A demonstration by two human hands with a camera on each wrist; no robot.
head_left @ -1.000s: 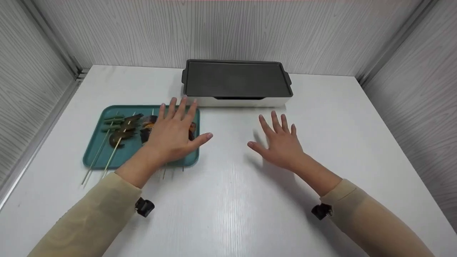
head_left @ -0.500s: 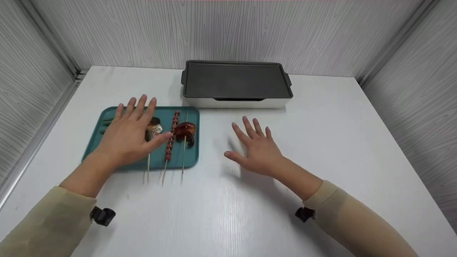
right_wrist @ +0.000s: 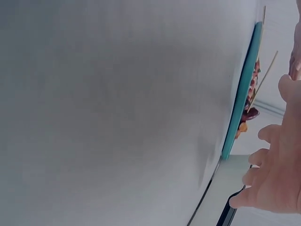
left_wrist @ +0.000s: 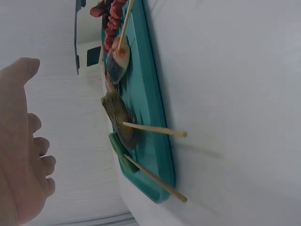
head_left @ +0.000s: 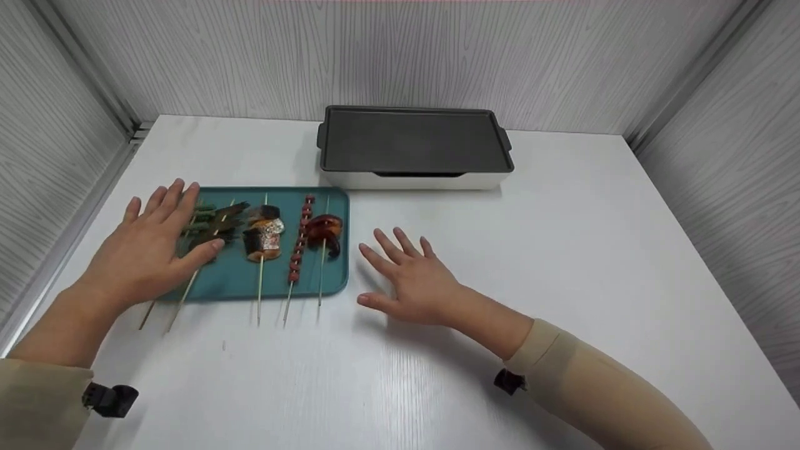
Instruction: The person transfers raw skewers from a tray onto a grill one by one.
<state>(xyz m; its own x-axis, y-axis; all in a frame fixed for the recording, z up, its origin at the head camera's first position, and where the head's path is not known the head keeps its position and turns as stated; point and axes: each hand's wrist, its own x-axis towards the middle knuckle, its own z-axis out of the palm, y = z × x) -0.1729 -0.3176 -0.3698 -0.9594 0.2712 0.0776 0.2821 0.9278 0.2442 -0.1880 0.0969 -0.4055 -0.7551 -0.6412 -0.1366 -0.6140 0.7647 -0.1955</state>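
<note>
A teal tray [head_left: 237, 284] on the left of the table bears several food skewers. Over its left end is my left hand [head_left: 147, 250], fingers spread and holding nothing; in the left wrist view the hand [left_wrist: 21, 155] is apart from the tray. Partly covered by that hand are a green vegetable skewer [head_left: 203, 215] and a brown skewer [head_left: 225, 222]. Farther right lie a fish-like chunk skewer [head_left: 264, 240], a skewer of small red pieces [head_left: 295, 262] and a glossy dark red skewer [head_left: 325, 228]. My right hand [head_left: 415, 284], fingers spread, hovers above the table right of the tray.
At the back of the table stands a white griddle with a flat black plate [head_left: 415, 140] and side handles. Skewer sticks [head_left: 259, 306] jut past the tray's front edge. Grey wood-grain walls [head_left: 406, 56] enclose the table at the back and sides.
My left hand has moved left across the tray, uncovering the skewers on its right and middle. My right hand has moved left and toward me, closer to the tray. The tray and griddle stay put.
</note>
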